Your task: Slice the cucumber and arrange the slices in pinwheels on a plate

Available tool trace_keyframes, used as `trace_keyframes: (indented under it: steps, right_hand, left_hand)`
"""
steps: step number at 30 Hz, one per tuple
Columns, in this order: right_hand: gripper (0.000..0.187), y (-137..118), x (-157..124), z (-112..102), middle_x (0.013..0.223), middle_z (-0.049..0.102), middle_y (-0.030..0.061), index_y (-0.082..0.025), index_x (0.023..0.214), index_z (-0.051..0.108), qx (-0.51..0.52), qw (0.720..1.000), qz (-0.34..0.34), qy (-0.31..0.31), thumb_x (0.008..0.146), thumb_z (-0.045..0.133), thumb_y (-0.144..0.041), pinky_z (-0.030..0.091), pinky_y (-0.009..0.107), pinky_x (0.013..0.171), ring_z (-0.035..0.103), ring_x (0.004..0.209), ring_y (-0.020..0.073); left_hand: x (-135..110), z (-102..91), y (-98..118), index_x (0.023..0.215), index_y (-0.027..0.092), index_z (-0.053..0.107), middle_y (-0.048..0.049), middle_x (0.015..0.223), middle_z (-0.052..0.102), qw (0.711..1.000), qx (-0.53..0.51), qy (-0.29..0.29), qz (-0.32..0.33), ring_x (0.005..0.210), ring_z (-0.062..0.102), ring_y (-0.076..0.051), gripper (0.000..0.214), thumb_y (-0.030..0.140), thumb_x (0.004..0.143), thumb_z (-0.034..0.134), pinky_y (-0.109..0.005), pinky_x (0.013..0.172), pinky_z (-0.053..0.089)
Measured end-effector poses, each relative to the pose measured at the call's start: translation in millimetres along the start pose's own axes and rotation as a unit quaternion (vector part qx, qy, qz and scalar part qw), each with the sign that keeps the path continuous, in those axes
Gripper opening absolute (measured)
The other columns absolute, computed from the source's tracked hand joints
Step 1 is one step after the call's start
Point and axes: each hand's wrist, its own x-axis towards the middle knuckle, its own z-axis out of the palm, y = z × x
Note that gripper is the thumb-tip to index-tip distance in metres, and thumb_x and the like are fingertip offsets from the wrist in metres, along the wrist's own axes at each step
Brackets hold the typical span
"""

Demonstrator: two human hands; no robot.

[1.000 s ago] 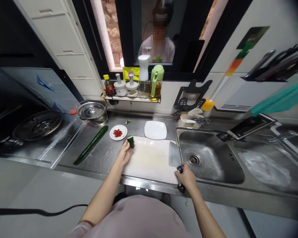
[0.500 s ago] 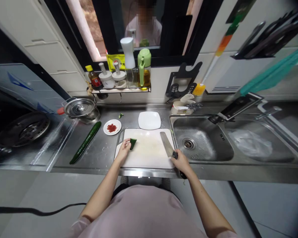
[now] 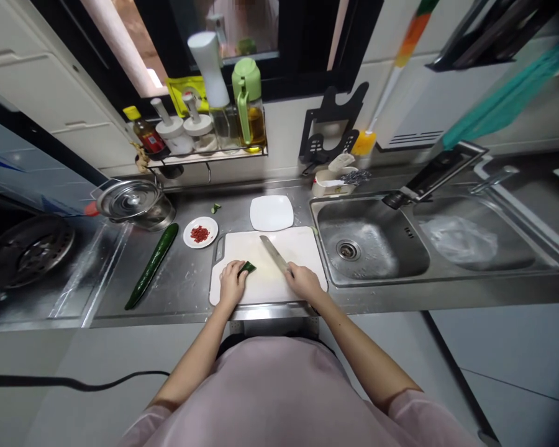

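Observation:
My left hand (image 3: 233,280) is closed on a short dark green piece of cucumber (image 3: 248,267), pressed against the white cutting board (image 3: 302,248). In my right hand (image 3: 304,282) is the handle of a kitchen knife (image 3: 274,252), its blade pointing up and to the left over the board, a little apart from the cucumber piece. My fingers cover most of the handle. A whole cucumber (image 3: 153,266) lies on the counter left of the board. Behind the board are a white plate (image 3: 271,213) and a small white dish (image 3: 209,239) with chopped red bits (image 3: 199,233).
Small green scraps (image 3: 215,208) lie behind the dish. A lidded steel pot (image 3: 135,202) stands at the left, near a stove (image 3: 32,248). The sink (image 3: 372,248) adjoins the board's right side. A rack of bottles and jars (image 3: 209,155) hangs on the back wall.
My right hand has brought the knife leftward from the board's right edge, tilting the blade toward the cucumber piece. My left hand has lowered the piece onto the board. The camera view has shifted.

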Motion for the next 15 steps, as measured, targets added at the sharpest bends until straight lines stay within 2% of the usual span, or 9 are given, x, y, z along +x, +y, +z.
trace_keyframes:
  steps: [5, 9, 15]
  right_hand:
    - [0.029, -18, -2, -3, 0.100, 0.069, 0.0112, -0.018, 0.115, 0.051, -0.033, 0.998, -0.028, -0.039, 0.097, 0.031, -0.027, 0.040, 0.028, 0.075, 0.064, 0.093, 0.0216]
    - [0.031, -29, -9, -4, 0.096, 0.069, 0.0113, -0.017, 0.119, 0.049, -0.046, 0.996, -0.058, -0.046, 0.097, 0.029, -0.027, 0.042, 0.028, 0.074, 0.065, 0.092, 0.0220]
    - [0.031, -40, -14, -4, 0.096, 0.069, 0.0128, -0.016, 0.114, 0.051, -0.052, 0.994, -0.081, -0.060, 0.098, 0.027, -0.026, 0.044, 0.028, 0.074, 0.066, 0.091, 0.0221]
  left_hand:
    - [-4, 7.7, -5, 0.114, 0.022, 0.065, -0.0083, 0.110, 0.065, 0.996, -0.055, 0.031, 0.056, 0.106, 0.058, -0.019, 0.030, 0.023, 0.093, 0.044, -0.036, 0.095, 0.047]
    - [-6, 11.5, -8, 0.116, 0.024, 0.066, -0.0086, 0.112, 0.065, 0.995, -0.064, 0.044, 0.067, 0.108, 0.058, -0.019, 0.033, 0.022, 0.093, 0.043, -0.038, 0.097, 0.047]
    - [-9, 14.5, -12, 0.116, 0.027, 0.068, -0.0088, 0.114, 0.064, 0.995, -0.068, 0.037, 0.068, 0.110, 0.056, -0.020, 0.036, 0.018, 0.092, 0.042, -0.040, 0.099, 0.046]
